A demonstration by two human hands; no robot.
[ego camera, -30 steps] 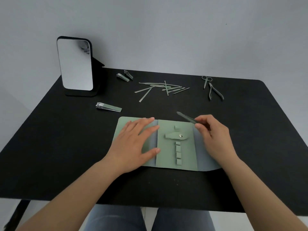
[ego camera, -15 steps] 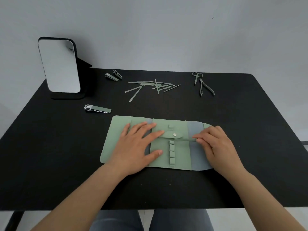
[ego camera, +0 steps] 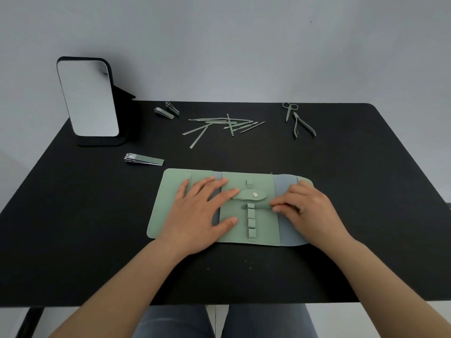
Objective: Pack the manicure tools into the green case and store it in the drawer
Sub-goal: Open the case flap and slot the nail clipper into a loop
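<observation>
The green case [ego camera: 262,223] is laid open and flat near the front edge of the black table [ego camera: 73,228], about midway along it. It is pressed down by the left hand [ego camera: 200,213], whose fingers are spread straight over the case's left and middle panels. A slim green tool [ego camera: 258,206] is pinched between the thumb and fingertips of the right hand [ego camera: 310,211]; the tool lies across the middle panel, threaded through the topmost of a column of small loops (its far end just shows to the left of the loop). A snap strap [ego camera: 250,195] sits just above it.

Toward the back edge a scatter of thin tools [ego camera: 219,125] is seen, with two small clippers [ego camera: 167,111] to its left and scissors [ego camera: 289,110] and nippers [ego camera: 303,125] nearer the back right corner. A larger nail clipper [ego camera: 144,159] lies between the case and a standing mirror [ego camera: 89,98] at the back left corner.
</observation>
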